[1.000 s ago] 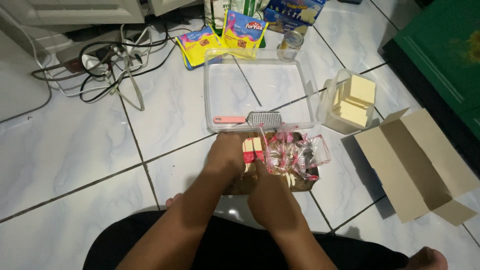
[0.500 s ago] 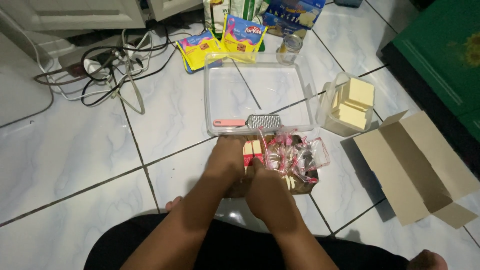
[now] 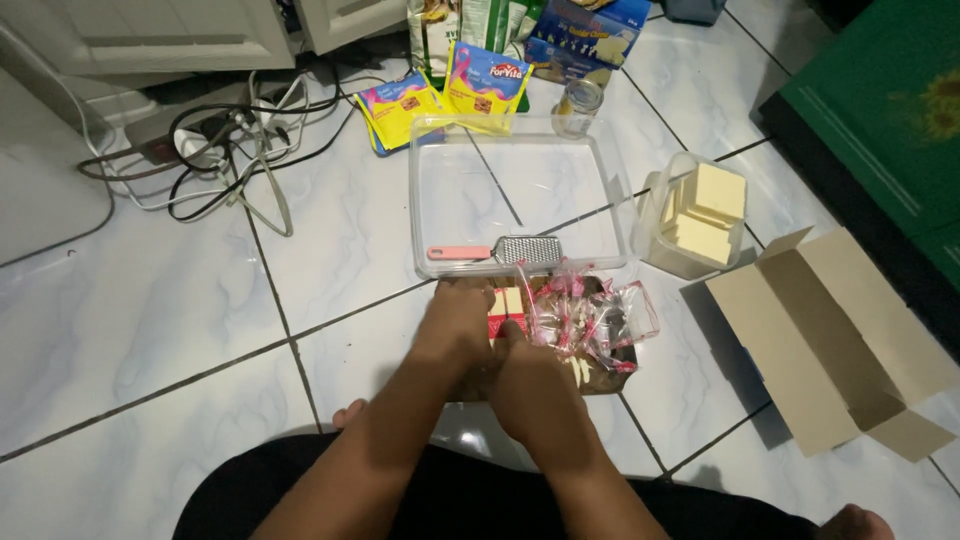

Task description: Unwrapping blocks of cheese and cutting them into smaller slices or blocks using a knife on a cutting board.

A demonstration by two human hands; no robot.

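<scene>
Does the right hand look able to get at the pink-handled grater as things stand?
Probably yes. The right hand is just short of the grater, which lies uncovered in the open clear tray; only its low rim and some clear plastic bags lie between.

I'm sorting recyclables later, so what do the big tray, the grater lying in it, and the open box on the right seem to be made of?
The tray looks like clear, glossy plastic: the floor tiles show through it. The grater seems to have a dull grey perforated metal head and a pink handle, probably plastic. The open box looks like plain matte tan cardboard, with folded flaps.
</scene>
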